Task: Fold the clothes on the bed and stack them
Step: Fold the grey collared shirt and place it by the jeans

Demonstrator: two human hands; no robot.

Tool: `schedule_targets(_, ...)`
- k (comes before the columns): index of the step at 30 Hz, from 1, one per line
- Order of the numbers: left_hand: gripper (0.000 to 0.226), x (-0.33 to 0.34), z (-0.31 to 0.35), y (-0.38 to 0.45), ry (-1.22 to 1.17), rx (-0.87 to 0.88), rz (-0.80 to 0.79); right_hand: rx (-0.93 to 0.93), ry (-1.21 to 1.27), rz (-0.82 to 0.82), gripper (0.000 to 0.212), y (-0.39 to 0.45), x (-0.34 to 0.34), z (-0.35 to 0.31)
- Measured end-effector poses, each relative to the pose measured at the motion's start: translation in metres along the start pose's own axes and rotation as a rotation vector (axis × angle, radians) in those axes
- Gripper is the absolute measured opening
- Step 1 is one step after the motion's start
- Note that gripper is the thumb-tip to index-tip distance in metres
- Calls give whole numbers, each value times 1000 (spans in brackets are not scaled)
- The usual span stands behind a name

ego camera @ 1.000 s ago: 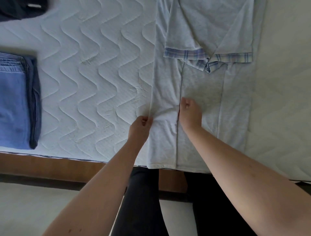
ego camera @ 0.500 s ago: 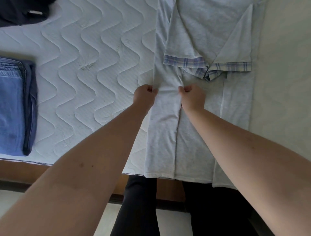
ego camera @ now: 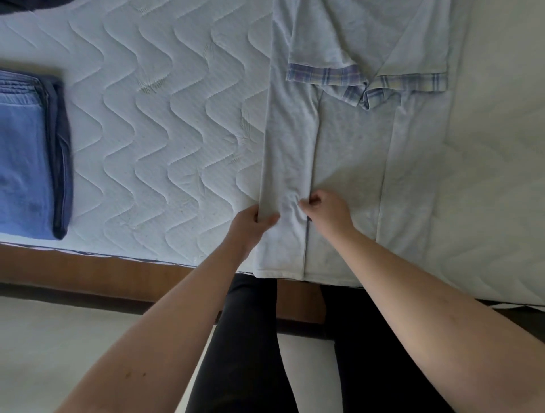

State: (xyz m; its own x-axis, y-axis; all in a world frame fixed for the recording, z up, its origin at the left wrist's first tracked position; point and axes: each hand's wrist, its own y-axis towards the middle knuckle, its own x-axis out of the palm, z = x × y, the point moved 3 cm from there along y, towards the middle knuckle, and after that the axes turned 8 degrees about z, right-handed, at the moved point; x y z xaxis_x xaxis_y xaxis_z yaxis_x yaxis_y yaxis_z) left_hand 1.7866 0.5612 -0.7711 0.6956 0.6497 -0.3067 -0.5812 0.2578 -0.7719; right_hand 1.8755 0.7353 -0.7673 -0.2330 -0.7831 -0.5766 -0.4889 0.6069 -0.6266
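- Your left hand (ego camera: pixel 250 227) pinches the outer left edge of the grey shirt (ego camera: pixel 351 165), thumb lying on top of the fabric and the other fingers curled beneath the edge.
- Your right hand (ego camera: pixel 324 210) pinches the inner edge of the same folded-in panel, fingers curled together on a small gather of cloth; the fabric between your two hands is puckered.
- The two hands are near each other but apart, separated by the width of the folded left panel, at the near part of the shirt.
- The grey shirt lies flat on the mattress (ego camera: pixel 165 123), running from the near edge of the bed to the far edge of view, right of centre. Both of its long sides are folded inward, and the two sleeves with plaid cuffs (ego camera: pixel 365 84) are laid across its far portion, meeting near the middle.
- The shirt's near hem reaches the mattress edge, just above the wooden bed frame (ego camera: pixel 88 265).
- A folded blue garment (ego camera: pixel 26 156) rests on the mattress at the left, well apart from the shirt.
- A dark garment (ego camera: pixel 29 3) shows only partly at the far left corner.
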Motion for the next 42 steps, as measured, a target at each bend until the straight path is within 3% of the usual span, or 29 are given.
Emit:
schedule_targets(7,36,5,-30,-32,30,-64,-63,24,-9,-140,25,-40,16,25)
schedule_targets(13,35,7,-50,-46,70,-142,-116,167,54,-280,20,-67,29,56)
schedule_targets(19,44,3,-75,-58,95,-218,-212,169,67,-337,18,-91,37,74)
schedule_targets(23,34,1,-79,-66,107,-242,-163,136,41,-409,17,-93,40,76)
schedule_targets(25,30,-2,-71,-70,349,-138,-33,133,36,-412,22,-92,36,78)
schedule_targets(27,25,-5,-55,-73,581,62,207,108,-43,-332,33,-85,21,78)
schedule_targets(30,21,8,-20,-74,547,276,354,6,-63,-96,33,-66,-18,77)
schedule_targets(34,13,68,43,-52,417,428,247,-140,80,279,14,-36,-86,75)
schedule_targets(37,27,130,98,-27,317,421,153,-129,113,494,28,1,-139,84)
schedule_targets(39,34,167,135,-8,250,385,100,-17,74,498,43,26,-167,98)
schedule_targets(42,36,203,181,21,209,334,82,178,151,377,51,55,-189,111)
